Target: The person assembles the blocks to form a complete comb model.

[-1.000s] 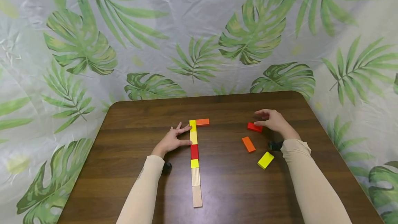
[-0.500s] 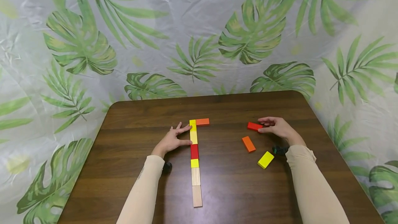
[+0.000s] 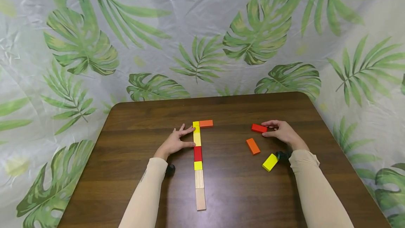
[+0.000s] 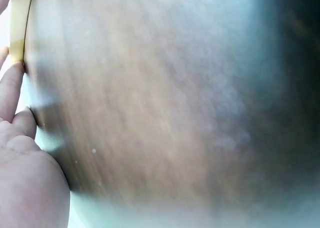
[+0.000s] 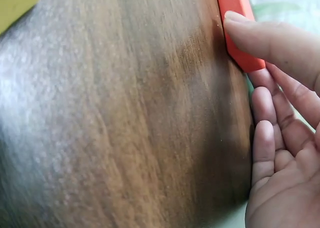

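In the head view my left hand [image 3: 173,144] lies left of a column of blocks. Its outstretched thumb and fingers touch the yellow block [image 3: 196,128] and the pale yellow block [image 3: 197,140] at the far end. The left wrist view shows those fingertips against a yellowish block edge [image 4: 20,23]. At the right, my right hand [image 3: 284,133] pinches the near end of a red block [image 3: 258,128] lying on the table. In the right wrist view the thumb presses one side of that red block [image 5: 235,8], fingers on the other.
An orange block [image 3: 206,124] adjoins the column's far end. Below it run a red block [image 3: 197,154], a small yellow one [image 3: 198,165] and two plain wooden blocks [image 3: 200,199]. A loose orange block [image 3: 253,146] and yellow block [image 3: 270,163] lie on the brown table [image 3: 227,189].
My right hand drew back to the right from over the red block, then closed its thumb and fingers on the block's right end. The left hand and the column stayed put.
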Demonstrator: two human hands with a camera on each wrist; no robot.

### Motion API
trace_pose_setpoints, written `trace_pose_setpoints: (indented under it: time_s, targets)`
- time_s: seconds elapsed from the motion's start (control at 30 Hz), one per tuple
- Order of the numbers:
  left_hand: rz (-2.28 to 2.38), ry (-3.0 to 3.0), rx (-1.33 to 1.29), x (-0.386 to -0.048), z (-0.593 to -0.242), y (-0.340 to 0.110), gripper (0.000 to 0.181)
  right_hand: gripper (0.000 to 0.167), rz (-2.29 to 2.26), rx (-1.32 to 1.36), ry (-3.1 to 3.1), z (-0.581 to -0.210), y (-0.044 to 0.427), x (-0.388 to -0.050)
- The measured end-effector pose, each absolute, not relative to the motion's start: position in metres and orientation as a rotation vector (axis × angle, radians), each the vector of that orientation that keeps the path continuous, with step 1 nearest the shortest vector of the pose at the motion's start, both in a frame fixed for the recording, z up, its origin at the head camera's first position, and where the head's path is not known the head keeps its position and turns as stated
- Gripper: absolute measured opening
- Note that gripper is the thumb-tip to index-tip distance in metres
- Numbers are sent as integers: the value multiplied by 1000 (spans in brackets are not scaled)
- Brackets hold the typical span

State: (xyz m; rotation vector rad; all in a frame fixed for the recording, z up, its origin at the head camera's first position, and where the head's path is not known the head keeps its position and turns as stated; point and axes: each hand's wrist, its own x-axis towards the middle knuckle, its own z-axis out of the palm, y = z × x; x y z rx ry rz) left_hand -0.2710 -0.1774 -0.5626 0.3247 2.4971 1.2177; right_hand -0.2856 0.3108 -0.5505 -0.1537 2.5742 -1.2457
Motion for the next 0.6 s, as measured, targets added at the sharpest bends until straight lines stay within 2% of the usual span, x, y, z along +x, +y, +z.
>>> trace_pose_setpoints:
  time_s: [0.6]
  targets:
    - [1226, 2490, 327, -269, -561, -176, 72, 51, -1238, -99, 2626, -557, 310, -286]
